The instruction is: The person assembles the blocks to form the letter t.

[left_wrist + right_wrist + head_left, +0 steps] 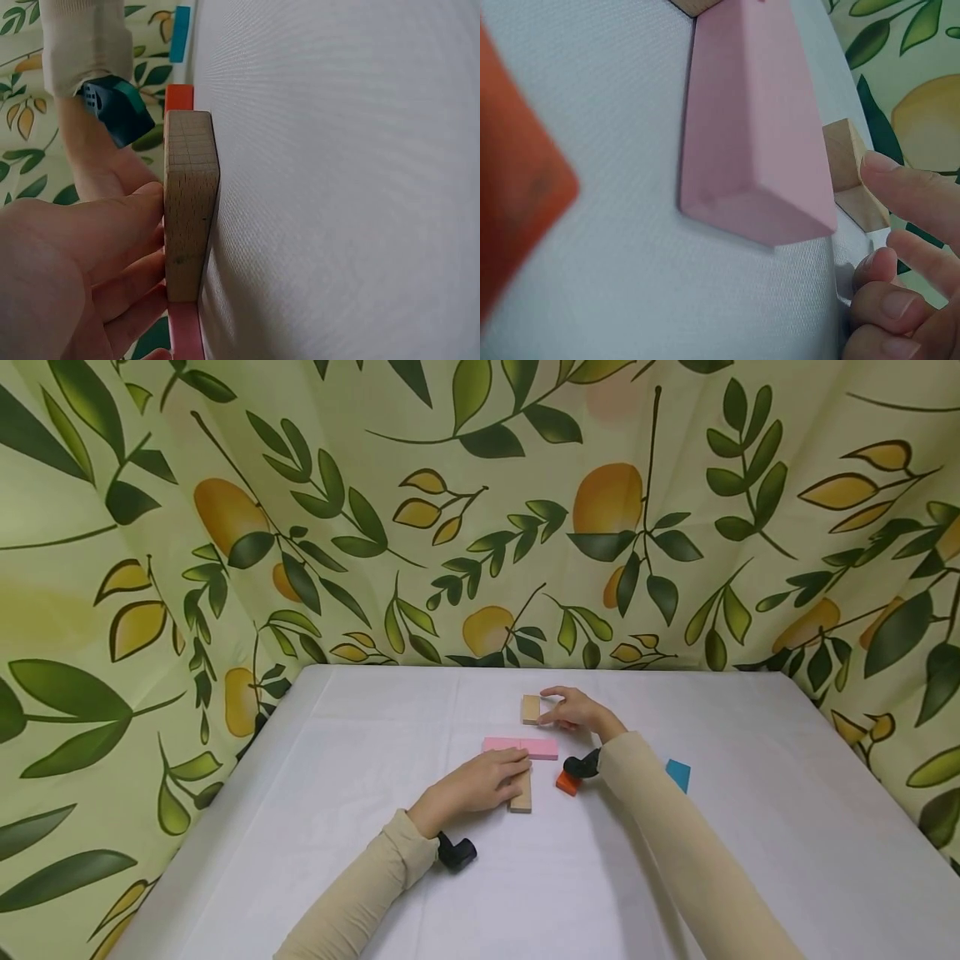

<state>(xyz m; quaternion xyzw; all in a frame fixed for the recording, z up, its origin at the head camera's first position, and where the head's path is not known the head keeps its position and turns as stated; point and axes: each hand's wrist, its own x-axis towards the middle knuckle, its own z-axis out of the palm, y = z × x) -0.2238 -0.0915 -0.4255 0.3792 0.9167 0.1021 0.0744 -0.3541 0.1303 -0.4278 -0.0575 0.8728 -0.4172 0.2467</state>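
A long wooden block (pixel 521 802) lies on the table with its far end toward a row of two pink blocks (pixel 542 749). My left hand (pixel 480 782) rests over it, fingertips at the junction with the pink row. In the left wrist view, the thumb and fingers touch the wooden block's (pixel 189 225) upper face without wrapping round it. Beyond the pink row is a smaller wooden block (pixel 531 710). My right hand (pixel 576 710) is at its right side, index finger and thumb spread at its far and near corners, the other fingers bent.
An orange block (pixel 567 785) lies right of the long wooden block, partly under the black right wrist camera (pixel 581 765). A blue block (pixel 679 774) is farther right, partly hidden by the right sleeve (pixel 667 827). A leaf-patterned curtain (pixel 480 527) hangs behind the white-covered table (pixel 360 760).
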